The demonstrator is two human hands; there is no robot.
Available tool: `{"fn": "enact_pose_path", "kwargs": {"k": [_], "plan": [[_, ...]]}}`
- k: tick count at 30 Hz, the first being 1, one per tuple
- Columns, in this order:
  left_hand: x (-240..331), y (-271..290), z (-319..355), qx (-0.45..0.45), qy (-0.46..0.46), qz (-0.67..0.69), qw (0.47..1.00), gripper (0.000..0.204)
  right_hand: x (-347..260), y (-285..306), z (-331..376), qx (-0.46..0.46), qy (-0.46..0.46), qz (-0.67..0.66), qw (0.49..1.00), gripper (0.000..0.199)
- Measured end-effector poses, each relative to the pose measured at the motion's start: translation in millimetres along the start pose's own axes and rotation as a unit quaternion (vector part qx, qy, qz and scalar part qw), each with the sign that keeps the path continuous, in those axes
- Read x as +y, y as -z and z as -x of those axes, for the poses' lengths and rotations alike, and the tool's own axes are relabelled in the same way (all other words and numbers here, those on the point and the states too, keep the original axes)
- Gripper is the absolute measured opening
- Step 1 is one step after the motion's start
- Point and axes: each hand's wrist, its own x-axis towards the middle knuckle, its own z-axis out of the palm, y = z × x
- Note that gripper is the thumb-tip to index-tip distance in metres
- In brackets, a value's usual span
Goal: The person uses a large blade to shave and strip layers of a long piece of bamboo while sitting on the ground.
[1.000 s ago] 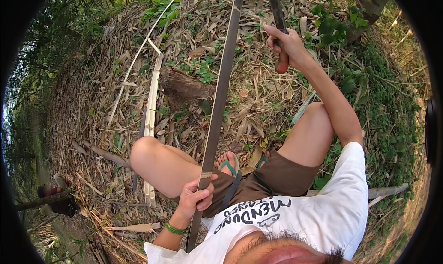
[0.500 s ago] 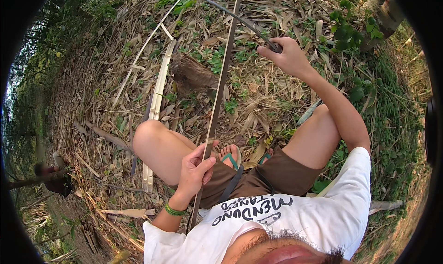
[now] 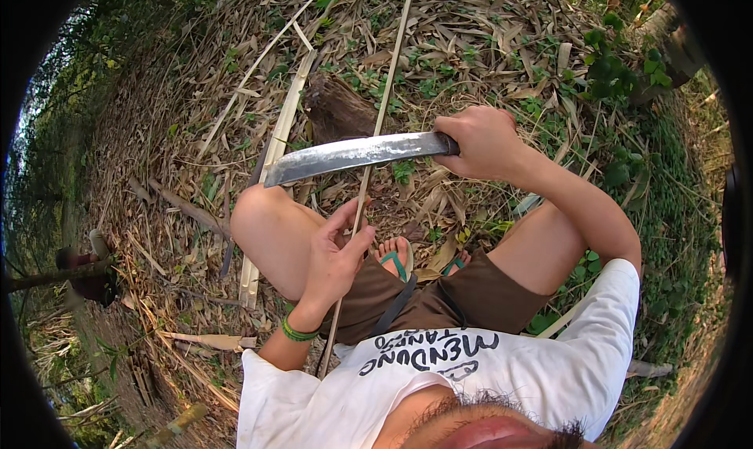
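Observation:
My left hand (image 3: 337,253) is closed around a long, thin bamboo strip (image 3: 390,80), which runs from beside my body up past the top of the view. My right hand (image 3: 482,141) grips the dark handle of a machete (image 3: 337,159). Its broad, slightly curved blade lies crosswise over the strip, above my left hand, with the tip near my left knee. Whether the blade touches the strip, I cannot tell.
A wood stump (image 3: 337,108) stands beyond the blade. Pale split bamboo strips (image 3: 292,96) lie to its left. Dry leaves and small green plants cover the ground. Another person (image 3: 96,276) is at the far left, and a tree trunk (image 3: 671,37) rises at the upper right.
The machete has swung from pointing far up and left to lying across the strip. My right hand has come nearer, my left hand slightly higher. The strip now shows a narrower, paler side.

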Motion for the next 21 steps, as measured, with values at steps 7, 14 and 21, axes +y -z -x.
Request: {"fn": "enact_pose_path", "kwargs": {"k": [7,14,21], "plan": [[2,-2,-7,0.029,-0.022,-0.101,0.994,0.041,-11,-13,5,0.026,0.077,-0.015,0.997,0.025],[8,-3,1,0.045,-0.067,-0.05,0.995,0.047,-4,1,-4,0.048,0.004,0.027,0.998,0.025],[0,0,20,0.018,-0.063,-0.075,0.995,0.049,53,15,-14,0.127,-0.112,0.048,0.984,0.026]]}}
